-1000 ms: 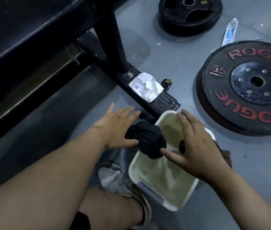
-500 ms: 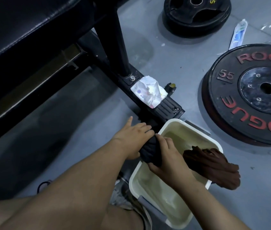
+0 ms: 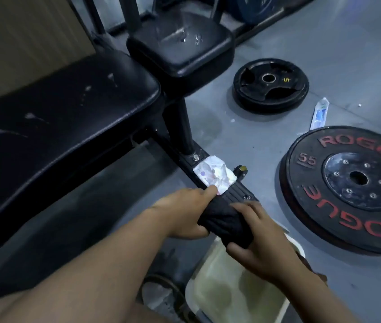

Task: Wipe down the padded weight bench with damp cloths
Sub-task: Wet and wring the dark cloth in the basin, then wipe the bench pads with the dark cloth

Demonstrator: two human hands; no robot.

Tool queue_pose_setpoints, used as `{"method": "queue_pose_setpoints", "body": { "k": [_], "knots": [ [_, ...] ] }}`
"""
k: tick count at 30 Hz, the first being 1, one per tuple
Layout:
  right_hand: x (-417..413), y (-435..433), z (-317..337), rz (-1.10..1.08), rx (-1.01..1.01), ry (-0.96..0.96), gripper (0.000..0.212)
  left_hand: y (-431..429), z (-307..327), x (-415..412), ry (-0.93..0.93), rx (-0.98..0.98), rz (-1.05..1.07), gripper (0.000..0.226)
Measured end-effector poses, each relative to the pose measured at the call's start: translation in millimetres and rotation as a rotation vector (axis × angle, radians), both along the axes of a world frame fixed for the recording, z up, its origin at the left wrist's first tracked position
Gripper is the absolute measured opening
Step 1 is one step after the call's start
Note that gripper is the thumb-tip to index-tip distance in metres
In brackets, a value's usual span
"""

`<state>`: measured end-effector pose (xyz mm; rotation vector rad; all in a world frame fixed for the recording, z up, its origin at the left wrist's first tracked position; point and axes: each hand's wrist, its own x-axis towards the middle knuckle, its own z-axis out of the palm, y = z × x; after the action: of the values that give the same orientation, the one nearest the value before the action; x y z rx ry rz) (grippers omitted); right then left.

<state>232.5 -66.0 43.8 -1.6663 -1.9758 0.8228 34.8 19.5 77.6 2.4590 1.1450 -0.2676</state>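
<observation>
Two grips hold one cloth. The left grip (image 3: 185, 213), a bare hand, has its thumb and fingers curled round one end of a black, rolled, wrinkled fabric cloth (image 3: 225, 220). Its index finger lies straighter along the top, with the tip just beside a crumpled white paper scrap (image 3: 212, 174). The right grip (image 3: 261, 243), also bare, wraps the other end, fingers over the top and thumb underneath. The cloth spans the gap between them, off the floor, and in this view sits over the far corner of a white rectangular plastic basin (image 3: 299, 248) containing cloudy yellowish liquid. A dark brownish cloth edge (image 3: 319, 275) shows behind the right wrist at the basin's right rim; the rest is hidden. The black padded weight bench (image 3: 68, 127) lies to the left, apart from both grips, with pale streaks and spots on its upholstery. Its separate square black seat pad (image 3: 180, 47) also carries pale marks. The paper scrap rests on the black metal foot bar (image 3: 238, 194) of the bench frame, next to a bolt. On the grey concrete floor (image 3: 266, 141), a large black bumper plate lettered ROGUE in red and marked 55 (image 3: 348, 187) lies flat to the right. A smaller black weight plate marked 5 (image 3: 270, 86) lies beyond it, and a white-and-blue tube (image 3: 320, 114) lies between the two plates. A grey shoe (image 3: 161, 292) shows just left of the basin.
</observation>
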Motion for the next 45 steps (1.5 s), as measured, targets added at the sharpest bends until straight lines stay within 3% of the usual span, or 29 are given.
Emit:
{"method": "queue_pose_setpoints", "body": {
  "k": [4,10,16,19,24,29,31,34,36,39,43,45],
  "knots": [
    [3.9,15.2,53.0,-0.007,0.056,0.049,0.056,2.1,62.0,-1.5,0.015,0.165,-0.047,0.048],
    [-9.5,39.4,126.0,0.048,0.203,0.077,0.065,13.2,141.6,-31.5,0.043,0.505,-0.172,0.051],
    [-46.8,83.3,193.8,0.134,0.37,0.128,0.069,37.4,205.9,-85.3,0.063,0.712,0.049,0.05],
    [-70.3,119.7,218.3,0.182,0.438,0.081,0.069,59.8,224.2,-111.9,0.132,0.729,0.145,0.043],
    [-112.4,183.8,238.8,0.203,0.458,0.0,0.064,110.7,229.1,-150.7,0.255,0.747,0.269,0.051],
    [-142.4,225.7,237.8,0.127,0.438,0.018,0.053,147.9,211.2,-160.7,0.088,0.671,0.49,0.047],
    [-151.1,235.2,229.5,0.112,0.42,-0.01,0.053,151.7,198.9,-159.9,0.049,0.624,0.547,0.058],
    [-157.7,242.6,212.9,0.123,0.385,-0.121,0.064,149.5,180.6,-162.2,0.064,0.459,0.563,0.099],
    [-157.2,244.2,207.6,0.121,0.367,-0.164,0.068,149.9,172.8,-164.9,0.077,0.402,0.557,0.108],
    [-153.9,248.1,205.5,0.125,0.363,-0.185,0.072,157.6,169.2,-167.3,0.03,0.364,0.53,0.086],
    [-145.8,256.7,204.4,0.144,0.309,-0.285,0.079,160.5,178.6,-183.5,0.38,0.543,0.328,0.057],
    [-146.8,257.6,204.1,0.164,0.297,-0.333,0.072,158.1,177.8,-193.5,0.433,0.585,0.272,0.053]
  ]
}}
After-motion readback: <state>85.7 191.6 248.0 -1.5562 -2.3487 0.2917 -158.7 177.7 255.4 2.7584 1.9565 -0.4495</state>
